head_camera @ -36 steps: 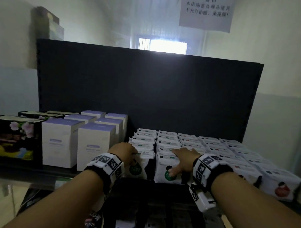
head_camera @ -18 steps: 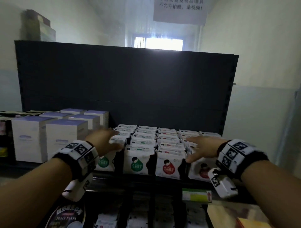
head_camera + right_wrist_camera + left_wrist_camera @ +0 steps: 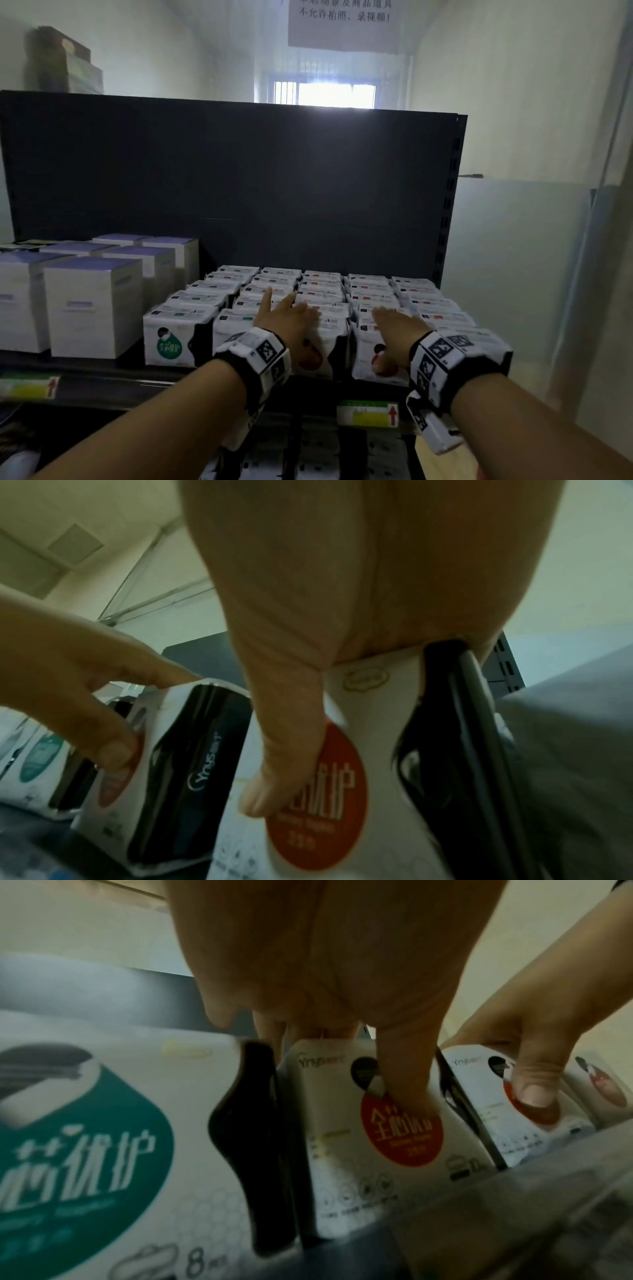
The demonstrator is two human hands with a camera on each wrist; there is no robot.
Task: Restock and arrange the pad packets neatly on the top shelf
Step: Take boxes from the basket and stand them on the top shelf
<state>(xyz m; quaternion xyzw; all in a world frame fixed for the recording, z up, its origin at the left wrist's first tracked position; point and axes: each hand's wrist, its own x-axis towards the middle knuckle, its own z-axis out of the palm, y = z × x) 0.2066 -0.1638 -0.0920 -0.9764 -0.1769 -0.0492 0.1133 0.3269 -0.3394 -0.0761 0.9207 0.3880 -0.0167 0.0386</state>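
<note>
Packets stand in five columns on the top shelf, each column running back toward the dark back panel at 12 o'clock: two green-labelled columns on the left, three red-labelled ones on the right. Rows further back are too foreshortened for a sure count. At 9 o'clock of the packets stand six white boxes with purple tops that can be counted, just beside the leftmost green column. Two hands work the front row. The left hand lies on top of the third column, fingers spread flat over the packet tops, thumb down on the red label of the front packet. The right hand rests on the fourth column in the same way, fingers straight, thumb pressed to the front packet's red label. Neither hand closes round a packet. The front packets sit right at the shelf's front lip; dark gaps separate neighbouring columns. At 3 o'clock the fifth column ends near the panel's right edge. Two price tags hang on the shelf edges.
</note>
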